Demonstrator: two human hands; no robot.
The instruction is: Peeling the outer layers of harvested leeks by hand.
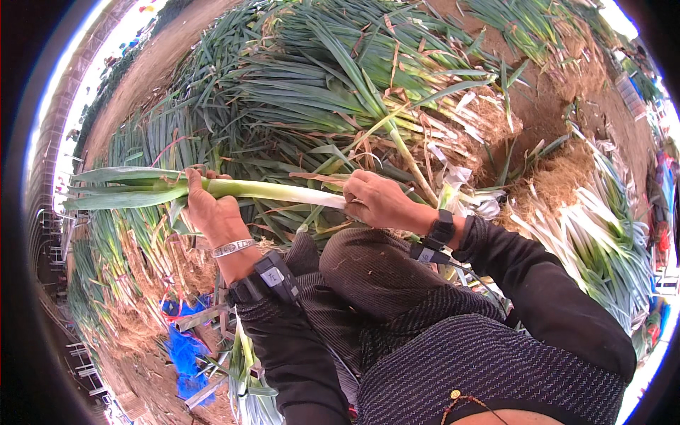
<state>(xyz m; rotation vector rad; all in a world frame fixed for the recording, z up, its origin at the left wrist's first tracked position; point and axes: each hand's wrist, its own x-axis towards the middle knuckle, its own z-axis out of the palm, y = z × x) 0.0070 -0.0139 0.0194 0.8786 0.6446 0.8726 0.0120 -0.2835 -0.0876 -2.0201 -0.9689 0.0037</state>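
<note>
One leek (283, 192) lies level across the space before my knees, its green leaves to the left and its white end to the right. My left hand (207, 207) is wrapped round it where the leaves begin to fan out. At the white root end, my right hand (372, 199) grips the stalk with bent fingers, hiding the tip. Just beyond the held stalk lies a large heap of untrimmed leeks (297, 92), with brown roots and dry outer leaves.
Cleaned white leeks (588, 234) are piled at the right beside brown root trimmings (549, 180). Bundled leeks (142, 262) stand at the left, near blue plastic (185, 358) and a wooden strip. More leeks (248, 382) lie by my left forearm. Another leek pile (524, 28) is at the far right.
</note>
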